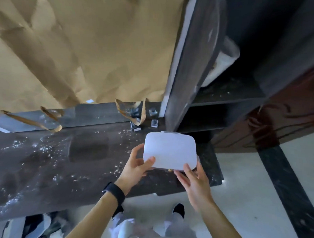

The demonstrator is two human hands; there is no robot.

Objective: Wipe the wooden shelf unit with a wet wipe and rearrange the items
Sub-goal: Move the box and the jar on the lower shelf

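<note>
A white, flat, rounded-corner plastic case (169, 150) is held above the dark dusty counter (42, 164), both hands on its near edge. My left hand (135, 167), with a black band on its wrist, grips the case's lower left corner, thumb on top. My right hand (195, 181) grips the lower right corner. The dark wooden shelf unit (189, 66) stands just beyond the case, with open compartments on its right; a dusty shelf board (229, 89) shows white specks. No wet wipe is visible.
Torn brown paper (84, 43) covers the wall behind the counter, with strips hanging at its lower edge. Small clear and dark objects (136, 121) sit at the counter's back by the shelf side. A white plastic-wrapped item (225, 57) lies in the upper compartment. Pale floor lies below.
</note>
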